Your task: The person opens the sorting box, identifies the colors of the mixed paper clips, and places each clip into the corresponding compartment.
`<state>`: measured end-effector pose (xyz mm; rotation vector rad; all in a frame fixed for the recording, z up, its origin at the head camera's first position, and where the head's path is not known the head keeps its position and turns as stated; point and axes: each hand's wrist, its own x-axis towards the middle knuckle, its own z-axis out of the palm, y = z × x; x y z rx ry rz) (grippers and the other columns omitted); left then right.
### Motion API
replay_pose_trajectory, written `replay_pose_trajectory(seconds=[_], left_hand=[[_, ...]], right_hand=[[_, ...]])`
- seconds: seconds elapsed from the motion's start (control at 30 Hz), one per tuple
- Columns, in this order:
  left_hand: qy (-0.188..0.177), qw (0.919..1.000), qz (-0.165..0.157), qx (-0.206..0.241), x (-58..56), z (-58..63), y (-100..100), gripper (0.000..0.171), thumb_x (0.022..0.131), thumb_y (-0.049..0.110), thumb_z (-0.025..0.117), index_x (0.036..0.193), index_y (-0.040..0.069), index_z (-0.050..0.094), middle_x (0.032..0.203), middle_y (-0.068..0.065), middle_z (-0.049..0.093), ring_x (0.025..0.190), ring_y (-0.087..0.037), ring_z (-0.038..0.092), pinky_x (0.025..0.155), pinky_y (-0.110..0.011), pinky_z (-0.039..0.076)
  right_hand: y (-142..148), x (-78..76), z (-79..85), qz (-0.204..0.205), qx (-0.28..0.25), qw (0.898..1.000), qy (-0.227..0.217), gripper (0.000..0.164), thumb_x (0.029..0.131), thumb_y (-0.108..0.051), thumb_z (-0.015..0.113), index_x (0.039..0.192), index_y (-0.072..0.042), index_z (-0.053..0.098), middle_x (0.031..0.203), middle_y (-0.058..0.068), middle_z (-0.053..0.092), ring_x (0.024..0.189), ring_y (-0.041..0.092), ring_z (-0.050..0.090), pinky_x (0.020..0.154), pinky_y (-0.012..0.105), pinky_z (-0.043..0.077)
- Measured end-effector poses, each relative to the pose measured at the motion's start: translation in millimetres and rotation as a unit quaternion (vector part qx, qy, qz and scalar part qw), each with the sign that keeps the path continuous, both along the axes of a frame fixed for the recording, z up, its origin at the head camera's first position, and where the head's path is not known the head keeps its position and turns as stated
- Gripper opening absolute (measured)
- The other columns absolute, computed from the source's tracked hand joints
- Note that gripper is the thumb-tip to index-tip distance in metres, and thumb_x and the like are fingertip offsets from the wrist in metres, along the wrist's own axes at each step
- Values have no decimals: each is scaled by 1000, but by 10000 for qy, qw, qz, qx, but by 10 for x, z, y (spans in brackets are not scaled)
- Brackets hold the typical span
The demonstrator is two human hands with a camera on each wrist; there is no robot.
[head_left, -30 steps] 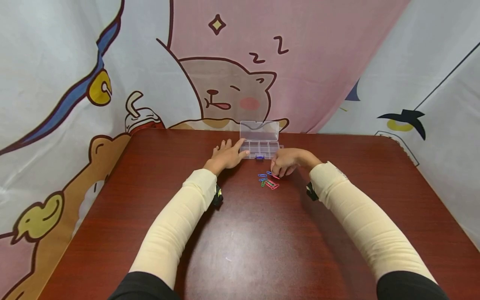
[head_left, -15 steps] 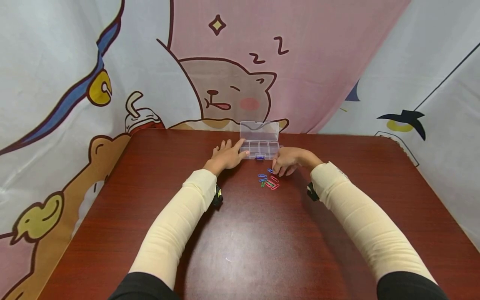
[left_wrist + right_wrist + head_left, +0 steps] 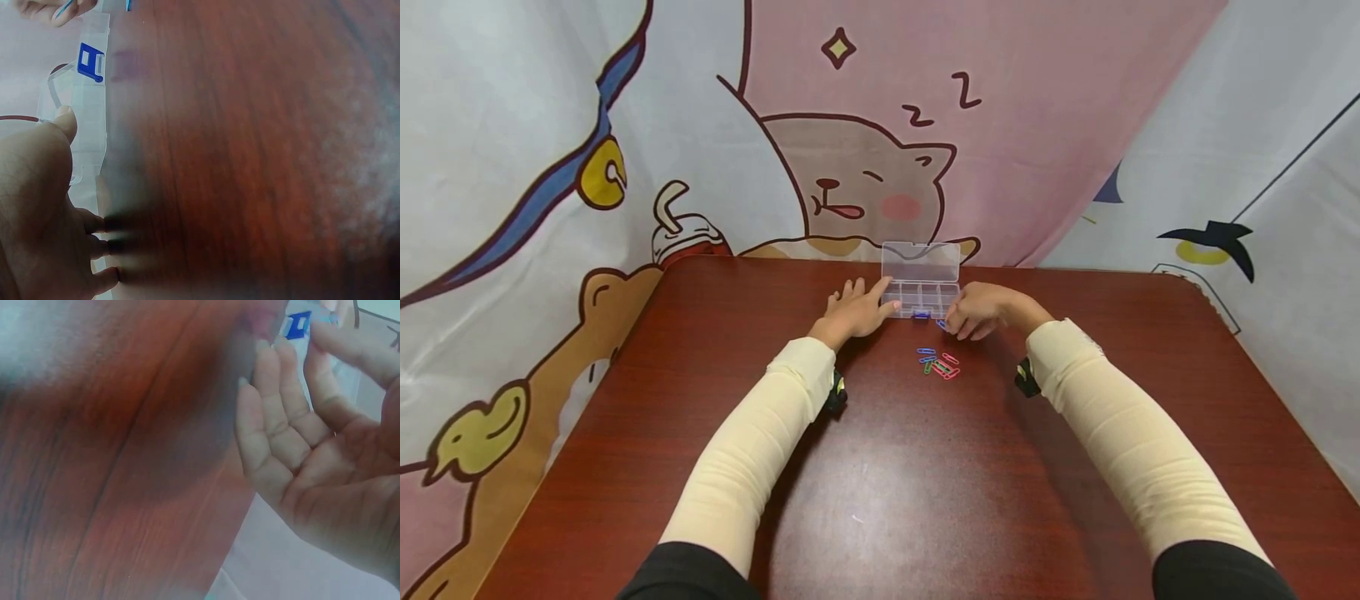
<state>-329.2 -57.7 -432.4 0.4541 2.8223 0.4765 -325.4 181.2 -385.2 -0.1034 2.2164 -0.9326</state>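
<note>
A clear plastic compartment box (image 3: pixel 921 263) stands near the far table edge, its lid raised and its blue latch (image 3: pixel 91 62) facing me. My left hand (image 3: pixel 856 312) rests at the box's left end with spread, mostly straight fingers; the thumb touches the box. At the front right corner, my right hand (image 3: pixel 981 310) pinches a blue paper clip (image 3: pixel 941 324) between thumb and index finger. This held paper clip (image 3: pixel 64 7) also appears at the top of the left wrist view. Loose on the table lie blue paper clips (image 3: pixel 927 351), pinkish-red paper clips (image 3: pixel 951 358) and a green paper clip (image 3: pixel 928 368).
The dark reddish wooden table (image 3: pixel 880 483) spreads out in front of me. A printed cartoon curtain (image 3: pixel 1045 125) hangs directly behind its far edge. The raised lid stands close to that curtain.
My right hand has lifted a blue paper clip from the pile and moved away from me, up to the box's front right corner. The left hand has stayed at the box.
</note>
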Motion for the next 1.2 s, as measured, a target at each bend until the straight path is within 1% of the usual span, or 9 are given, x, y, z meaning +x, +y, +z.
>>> replay_pose_trajectory(seconds=[0.1, 0.2, 0.4, 0.47, 0.63, 0.8, 0.93, 1.1, 1.2], left_hand=[[55, 10000, -7, 16, -1, -1, 11, 65, 90, 63, 23, 146, 35, 6, 148, -20, 7, 134, -36, 0, 101, -56, 6], [109, 9999, -4, 16, 4, 0, 20, 65, 90, 63, 24, 146, 35, 7, 148, -21, 9, 134, -37, 2, 101, -56, 8], [161, 9999, 17, -15, 15, -13, 34, 64, 90, 63, 24, 146, 35, 7, 147, -21, 11, 134, -37, 5, 101, -55, 8], [163, 9999, 31, -19, 18, -13, 33, 64, 90, 62, 25, 146, 35, 8, 147, -21, 11, 134, -37, 5, 101, -55, 8], [-22, 10000, 4, -30, 8, 8, 24, 66, 90, 63, 25, 146, 35, 5, 148, -20, 6, 134, -36, -1, 101, -56, 5], [-70, 10000, -1, -53, -3, 26, 17, 66, 89, 64, 23, 146, 35, 4, 149, -19, 4, 134, -37, -3, 101, -57, 4], [-23, 10000, -8, -61, 5, 29, 18, 66, 90, 63, 24, 146, 34, 5, 148, -20, 6, 134, -37, -1, 101, -57, 5], [127, 9999, 5, -6, 35, 31, 19, 64, 91, 61, 25, 146, 34, 8, 147, -21, 11, 134, -38, 3, 101, -57, 8], [45, 10000, -26, -15, 36, 32, 19, 65, 90, 62, 24, 146, 34, 6, 148, -21, 8, 134, -37, 1, 101, -57, 6]], right_hand=[[50, -40, 20, -364, -187, 9991, 70, 26, 81, -10, 60, 103, 4, 60, 90, 13, 63, 82, 25, 62, 76, 44, 48], [100, -76, 35, -585, -317, 9978, 79, 31, 84, -11, 58, 109, 6, 58, 93, 15, 64, 81, 24, 62, 77, 44, 47], [176, -128, 33, -1166, -602, 9913, -32, 37, 86, -14, 56, 116, 8, 54, 100, 16, 63, 80, 21, 63, 83, 47, 44], [189, -146, 29, -1408, -681, 9877, -58, 37, 86, -15, 57, 115, 9, 55, 99, 16, 64, 79, 21, 63, 84, 47, 43], [210, -188, 34, -1697, -769, 9824, -91, 37, 86, -14, 58, 114, 8, 54, 91, 11, 66, 76, 20, 64, 85, 46, 42], [234, -208, 66, -1782, -750, 9810, -131, 33, 86, -15, 58, 112, 6, 58, 85, 7, 68, 75, 19, 64, 83, 44, 43], [266, -211, 89, -1668, -747, 9830, -195, 31, 87, -19, 60, 108, 3, 62, 85, 6, 68, 77, 19, 65, 82, 42, 44], [271, -187, 110, -1653, -736, 9830, -299, 39, 86, -21, 62, 117, 3, 57, 87, 8, 68, 80, 21, 65, 85, 43, 43], [264, -171, 119, -1683, -727, 9823, -380, 43, 86, -20, 62, 120, 4, 54, 89, 10, 68, 81, 22, 65, 87, 45, 41]])
